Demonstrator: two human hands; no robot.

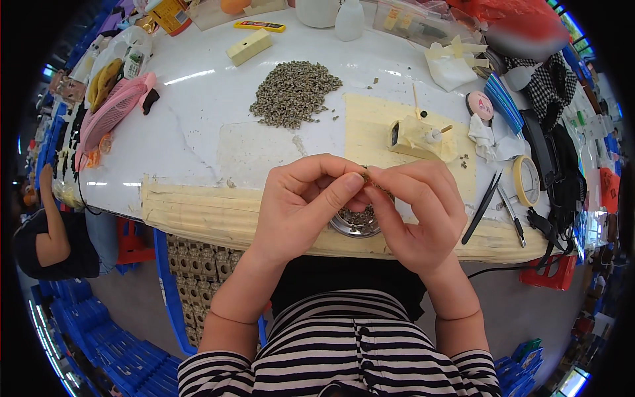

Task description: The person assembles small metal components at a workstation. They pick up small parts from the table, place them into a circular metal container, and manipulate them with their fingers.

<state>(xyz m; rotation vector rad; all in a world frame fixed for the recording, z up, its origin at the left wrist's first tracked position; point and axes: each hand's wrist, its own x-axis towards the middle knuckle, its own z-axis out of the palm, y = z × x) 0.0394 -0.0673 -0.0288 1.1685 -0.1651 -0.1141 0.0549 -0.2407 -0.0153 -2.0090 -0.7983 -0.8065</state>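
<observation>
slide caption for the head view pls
Left grip and right grip pinch a tiny part over a round dish, a metallic pile beyond.

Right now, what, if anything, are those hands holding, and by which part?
A tiny dull piece, held where the fingertips of the left hand and right hand meet; they hide too much to tell which part.

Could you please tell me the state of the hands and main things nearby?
Bare left hand, pinching
Bare right hand, pinching
Tiny dark piece, held between both hands
Round shiny dish, uncovered, partly hidden
Heap of small grey metal parts, loose
Slim black pointed tweezers, lying flat
</observation>
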